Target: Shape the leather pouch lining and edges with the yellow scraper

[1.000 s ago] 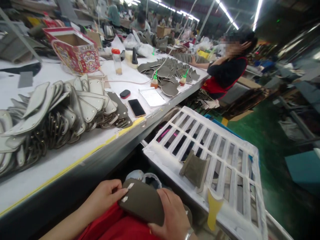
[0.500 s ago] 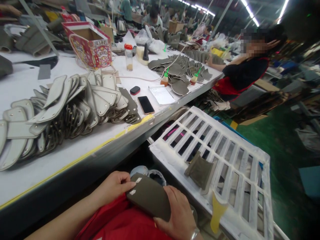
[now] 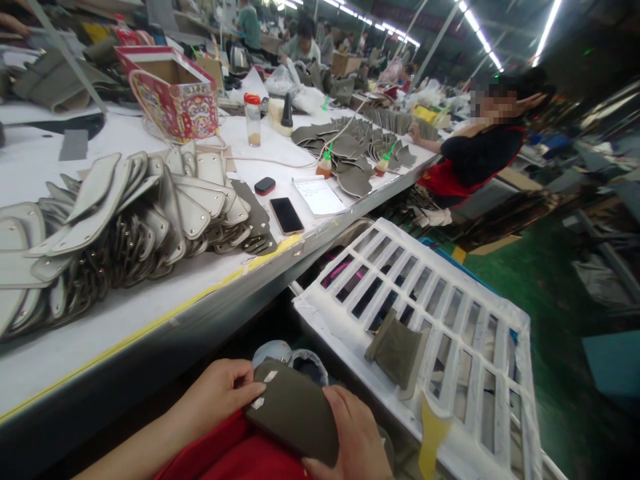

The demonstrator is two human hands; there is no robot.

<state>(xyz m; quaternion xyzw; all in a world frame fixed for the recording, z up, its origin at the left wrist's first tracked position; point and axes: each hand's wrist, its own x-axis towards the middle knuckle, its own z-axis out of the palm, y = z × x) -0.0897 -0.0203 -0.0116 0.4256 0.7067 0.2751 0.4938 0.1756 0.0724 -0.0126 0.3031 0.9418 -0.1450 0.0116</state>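
Note:
Low in the view, over my red-clad lap, both hands hold an olive-grey leather piece [image 3: 295, 413] with small white tabs near its left end. My left hand [image 3: 217, 393] pinches that left end, fingers curled. My right hand [image 3: 353, 437] grips the piece's right side from above, fingers wrapped over it. A long row of grey leather pieces with metal frames [image 3: 125, 220] lies on the white table [image 3: 150, 313] to the upper left.
A white slatted crate [image 3: 450, 313] on my right carries an olive pad [image 3: 397, 350] and a yellow scraper [image 3: 433, 433]. A phone [image 3: 287, 215], notepad [image 3: 317, 195], glue bottles [image 3: 325, 163] and a red box [image 3: 173, 100] are on the table. A co-worker [image 3: 475, 153] sits farther along.
The view shifted a little; my hands and the leather piece sit slightly lower in frame. Both grips are unchanged.

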